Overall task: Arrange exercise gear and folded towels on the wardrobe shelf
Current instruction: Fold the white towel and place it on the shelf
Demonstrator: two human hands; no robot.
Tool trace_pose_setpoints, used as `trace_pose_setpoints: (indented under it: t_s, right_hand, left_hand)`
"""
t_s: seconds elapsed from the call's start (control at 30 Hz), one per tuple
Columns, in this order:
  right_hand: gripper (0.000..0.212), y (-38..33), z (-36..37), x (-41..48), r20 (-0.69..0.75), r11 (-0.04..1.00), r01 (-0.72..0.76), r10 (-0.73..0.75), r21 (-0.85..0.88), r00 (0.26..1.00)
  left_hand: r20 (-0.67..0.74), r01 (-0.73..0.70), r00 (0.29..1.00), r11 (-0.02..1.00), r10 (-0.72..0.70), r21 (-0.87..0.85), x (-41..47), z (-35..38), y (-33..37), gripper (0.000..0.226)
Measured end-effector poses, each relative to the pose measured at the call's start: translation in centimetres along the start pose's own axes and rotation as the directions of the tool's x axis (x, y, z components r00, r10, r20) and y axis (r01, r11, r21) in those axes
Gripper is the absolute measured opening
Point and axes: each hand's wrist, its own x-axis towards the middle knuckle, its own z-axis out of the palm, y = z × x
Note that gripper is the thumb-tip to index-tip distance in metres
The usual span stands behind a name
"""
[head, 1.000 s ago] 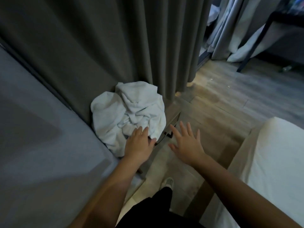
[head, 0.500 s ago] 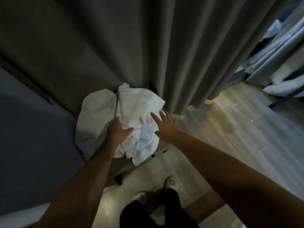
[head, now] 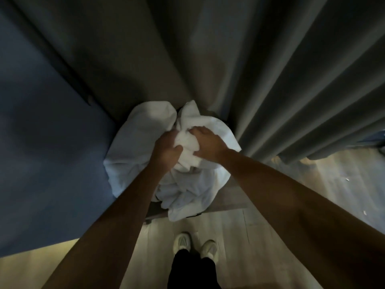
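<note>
A crumpled heap of white towels (head: 133, 147) lies on a low dark wooden stand (head: 227, 205) against the curtain. My left hand (head: 166, 151) grips a bunched fold near the top of the heap, fingers buried in the cloth. My right hand (head: 208, 146) grips the same bunch from the right, thumb and fingers curled round it. The two hands sit close together with a wad of towel between them. No shelf or exercise gear is in view.
Grey floor-length curtains (head: 270, 69) hang right behind the heap and run off to the right. A blue-grey bed surface (head: 41, 153) fills the left side. Pale wood floor (head: 333, 184) lies to the right, and my shoes (head: 195, 245) stand just before the stand.
I have stepped closer and now look straight down. Both hands went from reaching with straight fingers to gripping the towel heap together at its top.
</note>
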Motion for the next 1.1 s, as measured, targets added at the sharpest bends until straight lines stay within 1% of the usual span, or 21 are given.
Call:
trace_pose_setpoints:
  t_s: [0.07,0.1,0.17,0.2,0.23,0.3,0.33,0.4,0.5,0.57,0.63,0.7,0.77,0.83,0.87,0.93,0.97,1.0,1.03,1.1]
  right_hand:
    - [0.056,-0.2,-2.2,-0.7,-0.166,0.982,-0.002,0.034,0.189,0.986]
    - [0.051,-0.4,-3.5,-1.3,-0.231,0.966,-0.004,0.066,0.257,0.971]
    - [0.041,-1.1,-6.6,-2.7,-0.332,0.944,0.014,0.102,0.33,0.938]
    - [0.035,-1.5,-8.3,-3.4,-0.373,0.94,0.029,0.107,0.34,0.922]
    - [0.031,-1.9,-10.0,-4.0,-0.411,0.944,0.041,0.104,0.328,0.906]
    - [0.034,-2.9,-13.4,-5.2,-0.469,0.965,0.038,0.092,0.259,0.878]
    - [0.037,-3.4,-14.9,-5.8,-0.492,0.971,0.033,0.09,0.236,0.866]
    - [0.036,-4.5,-17.1,-7.0,-0.531,0.974,0.05,0.078,0.221,0.844]
    - [0.031,-6.3,-19.7,-8.4,-0.575,0.967,0.098,0.057,0.235,0.816]
    - [0.031,-7.4,-21.3,-8.9,-0.583,0.953,0.128,0.06,0.276,0.81]
    - [0.034,-8.1,-22.8,-9.5,-0.579,0.921,0.152,0.092,0.359,0.81]
    - [0.036,-8.5,-23.9,-10.2,-0.578,0.858,0.195,0.137,0.475,0.805]
    - [0.038,-8.7,-24.9,-11.0,-0.561,0.767,0.251,0.167,0.59,0.811]
    - [0.044,-9.0,-26.0,-11.6,-0.544,0.672,0.297,0.188,0.679,0.818]
    - [0.046,-9.0,-26.7,-11.9,-0.541,0.627,0.315,0.206,0.713,0.815]
    - [0.043,-9.3,-28.0,-12.5,-0.542,0.559,0.342,0.24,0.755,0.805]
    - [0.042,-9.4,-28.7,-12.9,-0.547,0.535,0.353,0.261,0.768,0.795]
    - [0.042,-9.4,-29.3,-13.3,-0.555,0.514,0.362,0.289,0.777,0.78]
    - [0.042,-9.3,-30.0,-13.9,-0.562,0.496,0.37,0.321,0.785,0.763]
    - [0.042,-9.2,-31.4,-15.2,-0.568,0.47,0.378,0.372,0.797,0.735]
  left_hand:
    - [-0.019,-0.076,0.997,0.997,0.075,-0.024,0.7,-1.3,2.2,0.045]
    - [-0.057,-0.136,0.989,0.989,0.133,-0.051,1.0,-2.1,3.4,0.043]
    - [-0.155,-0.253,0.962,0.95,0.226,-0.182,1.5,-4.1,5.9,0.032]
    - [-0.172,-0.284,0.954,0.924,0.245,-0.257,1.8,-5.0,7.0,0.027]
    - [-0.145,-0.272,0.961,0.902,0.236,-0.335,2.1,-5.9,7.9,0.027]
    - [-0.018,-0.198,0.977,0.867,0.214,-0.457,2.6,-7.3,9.2,0.043]
    - [0.037,-0.186,0.973,0.867,0.229,-0.463,2.7,-7.6,9.6,0.052]
    - [0.122,-0.198,0.957,0.9,0.263,-0.389,2.8,-7.8,9.8,0.065]
    - [0.195,-0.215,0.939,0.926,0.284,-0.311,2.9,-7.7,10.0,0.074]
    - [0.196,-0.224,0.939,0.936,0.282,-0.273,3.0,-7.9,10.7,0.087]
    - [0.163,-0.245,0.942,0.934,0.292,-0.261,3.0,-8.2,11.5,0.095]
    - [0.097,-0.279,0.943,0.916,0.318,-0.288,3.0,-8.8,12.4,0.099]
    - [0.044,-0.296,0.943,0.896,0.329,-0.331,2.8,-9.4,13.4,0.101]
    - [0.021,-0.298,0.943,0.871,0.333,-0.39,2.6,-9.9,14.3,0.096]
    - [0.004,-0.293,0.945,0.849,0.328,-0.439,2.4,-10.1,14.8,0.088]
    - [-0.04,-0.279,0.952,0.803,0.304,-0.526,2.1,-10.6,16.1,0.058]
    - [-0.064,-0.282,0.953,0.794,0.295,-0.538,2.0,-11.0,16.8,0.041]
    - [-0.089,-0.297,0.951,0.79,0.297,-0.536,1.7,-11.6,17.8,0.029]
    - [-0.112,-0.32,0.944,0.779,0.311,-0.538,1.3,-12.2,18.9,0.022]
    - [-0.149,-0.372,0.925,0.749,0.35,-0.548,0.4,-13.4,21.2,0.019]
